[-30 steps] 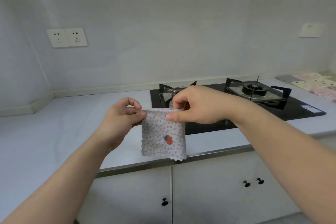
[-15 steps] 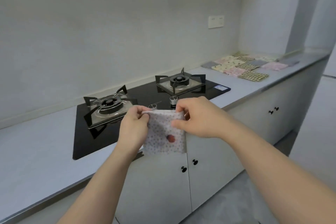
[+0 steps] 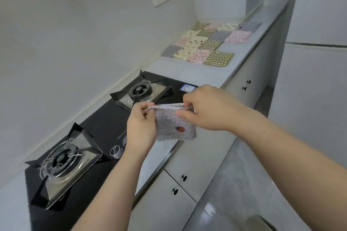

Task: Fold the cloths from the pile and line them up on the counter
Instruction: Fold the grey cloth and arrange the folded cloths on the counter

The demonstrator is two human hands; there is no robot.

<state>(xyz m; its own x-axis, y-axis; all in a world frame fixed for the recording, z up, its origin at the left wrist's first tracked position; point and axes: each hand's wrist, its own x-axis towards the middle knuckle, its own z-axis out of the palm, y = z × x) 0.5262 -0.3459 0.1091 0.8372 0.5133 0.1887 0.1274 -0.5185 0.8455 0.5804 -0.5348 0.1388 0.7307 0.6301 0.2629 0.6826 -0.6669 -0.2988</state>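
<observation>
Cloth hangs between our hands at the centre of the frame. It is a small folded square, pale with fine blue dots and one red-and-blue motif low on its near face. The fabric looks soft, and its bottom edge curves slightly. We hold it in the air above the front edge of the pale, smooth counter and the glossy black glass hob.

Our left hand pinches the top left corner. Our right hand pinches the top right, thumb on the near face and fingers curled over the doubled top edge.

In the upper right of the frame, the laid-out cloths lie flat in touching rows: yellow with dark dots, pink print, olive gingham, plain grey. White cabinet doors with round black knobs run below.
</observation>
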